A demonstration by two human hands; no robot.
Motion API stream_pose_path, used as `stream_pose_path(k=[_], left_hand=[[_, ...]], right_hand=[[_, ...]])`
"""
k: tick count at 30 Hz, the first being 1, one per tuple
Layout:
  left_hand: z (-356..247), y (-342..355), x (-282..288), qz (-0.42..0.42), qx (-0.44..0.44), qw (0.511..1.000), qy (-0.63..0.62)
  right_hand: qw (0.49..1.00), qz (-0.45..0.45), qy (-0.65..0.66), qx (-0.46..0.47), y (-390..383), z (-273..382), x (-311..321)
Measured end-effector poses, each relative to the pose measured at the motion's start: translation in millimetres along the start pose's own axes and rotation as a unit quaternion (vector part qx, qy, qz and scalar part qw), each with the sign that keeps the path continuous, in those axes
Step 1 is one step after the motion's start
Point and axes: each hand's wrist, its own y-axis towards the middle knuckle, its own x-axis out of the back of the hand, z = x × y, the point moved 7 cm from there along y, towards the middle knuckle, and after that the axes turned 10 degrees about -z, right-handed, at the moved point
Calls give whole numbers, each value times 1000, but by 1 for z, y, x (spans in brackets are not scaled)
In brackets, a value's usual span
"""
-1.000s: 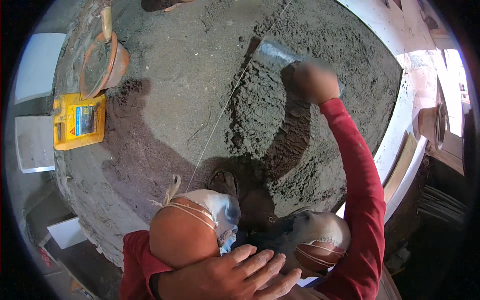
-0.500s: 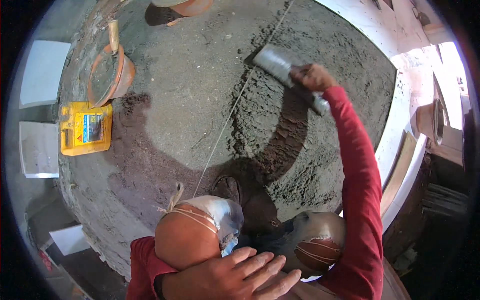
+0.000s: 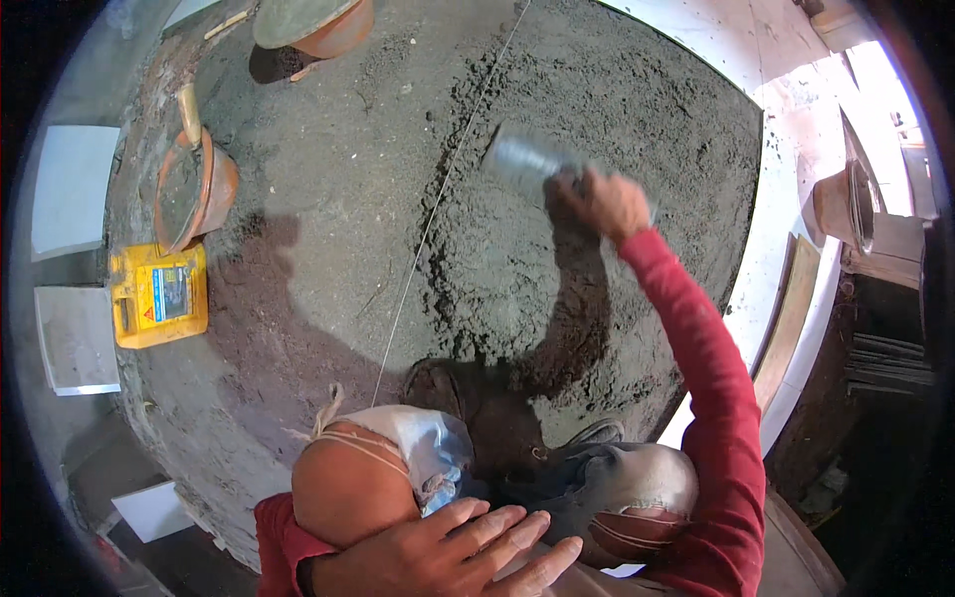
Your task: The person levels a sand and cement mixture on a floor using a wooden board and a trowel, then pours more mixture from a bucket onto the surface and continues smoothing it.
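A wide fisheye view looks down from head height, close over the knees (image 3: 353, 493) at lower centre, toward mortar (image 3: 497, 264) mid-frame.

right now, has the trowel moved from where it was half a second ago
Yes, to the right: the left end of the trowel overlapped the string line then, and now shows clear of it, on its right side.

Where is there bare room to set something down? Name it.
Widest patch: the flat grey floor between the white string and the orange bucket and yellow jug. Crowded: right of the string, where the right hand holds a trowel over rough mortar, and low down, around the left knee.
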Motion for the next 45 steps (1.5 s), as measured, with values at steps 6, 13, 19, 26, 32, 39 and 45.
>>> stream_pose_path(k=[6, 13, 19, 26, 32, 39, 45], left_hand=[[33, 20, 6, 6, 67, 997, -36], [34, 23, 0, 52, 22, 998, -2], [13, 15, 1, 120, -80, 988, 56], [-16, 24, -15, 71, 8, 997, 40], [-33, 14, -22, 8, 2, 997, 72], [-44, 14, -19, 52, -22, 996, 71], [-44, 22, -23, 62, -14, 997, 33]], right_hand=[[1000, -1, -7, -15, 132, -45, -4], [986, -146, -77, -31, 205, -75, -2], [981, -50, 86, -166, 217, -79, -10], [975, 143, 154, 77, 72, 26, -2], [960, 164, 177, 140, -126, 72, 18], [977, 193, 81, 39, -273, 9, 17], [990, -14, 38, -135, -215, -116, 27]])
